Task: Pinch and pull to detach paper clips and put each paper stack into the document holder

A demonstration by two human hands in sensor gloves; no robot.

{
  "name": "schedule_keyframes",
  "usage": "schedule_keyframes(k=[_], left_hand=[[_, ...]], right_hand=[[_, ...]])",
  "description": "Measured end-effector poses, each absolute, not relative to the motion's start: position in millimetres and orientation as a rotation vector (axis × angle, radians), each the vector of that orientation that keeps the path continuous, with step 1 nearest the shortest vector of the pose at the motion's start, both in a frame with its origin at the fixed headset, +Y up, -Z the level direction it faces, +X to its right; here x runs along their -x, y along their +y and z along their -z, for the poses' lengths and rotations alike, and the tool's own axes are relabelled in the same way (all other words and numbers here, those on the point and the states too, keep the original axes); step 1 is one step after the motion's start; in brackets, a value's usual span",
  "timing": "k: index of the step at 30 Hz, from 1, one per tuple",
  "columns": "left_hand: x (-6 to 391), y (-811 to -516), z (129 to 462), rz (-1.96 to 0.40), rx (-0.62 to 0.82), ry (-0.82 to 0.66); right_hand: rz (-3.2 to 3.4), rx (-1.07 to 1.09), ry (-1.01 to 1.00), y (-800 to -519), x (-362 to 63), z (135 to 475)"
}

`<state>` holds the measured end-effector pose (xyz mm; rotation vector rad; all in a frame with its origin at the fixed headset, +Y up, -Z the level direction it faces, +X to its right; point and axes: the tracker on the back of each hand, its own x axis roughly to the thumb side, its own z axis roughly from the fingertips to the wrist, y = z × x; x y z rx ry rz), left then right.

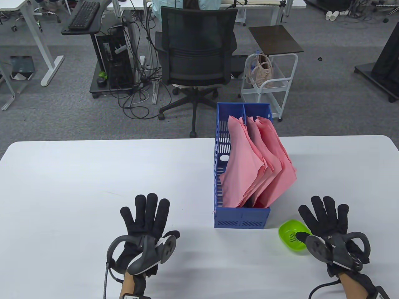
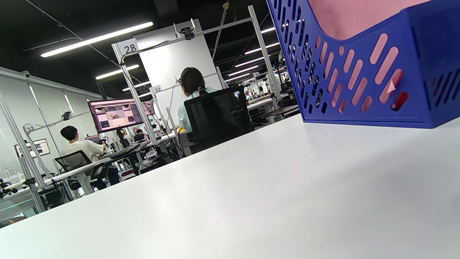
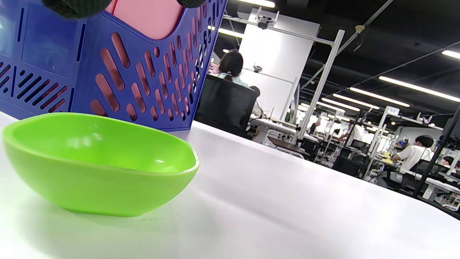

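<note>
A blue document holder stands on the white table, right of centre, with several pink paper stacks leaning inside it. Its slotted wall fills the top right of the left wrist view and shows as document holder in the right wrist view. A green bowl with small paper clips sits just right of its front corner; the bowl looms large in the right wrist view. My left hand lies flat and spread on the table, left of the holder, holding nothing. My right hand lies flat beside the bowl, its thumb over the rim.
Beyond the table's far edge stand a black office chair, a white cart and desks. People sit at workstations in the background of both wrist views.
</note>
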<state>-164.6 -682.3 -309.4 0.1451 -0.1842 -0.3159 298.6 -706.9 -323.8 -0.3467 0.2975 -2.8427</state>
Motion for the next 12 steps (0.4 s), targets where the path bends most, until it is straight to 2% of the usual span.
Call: schedule_keyframes(k=[12], left_hand=[[163.7, -683.5, 309.5, 0.321, -0.14, -0.187]], right_hand=[[2.84, 0.35, 0.291, -707.5, -297.7, 323.9]])
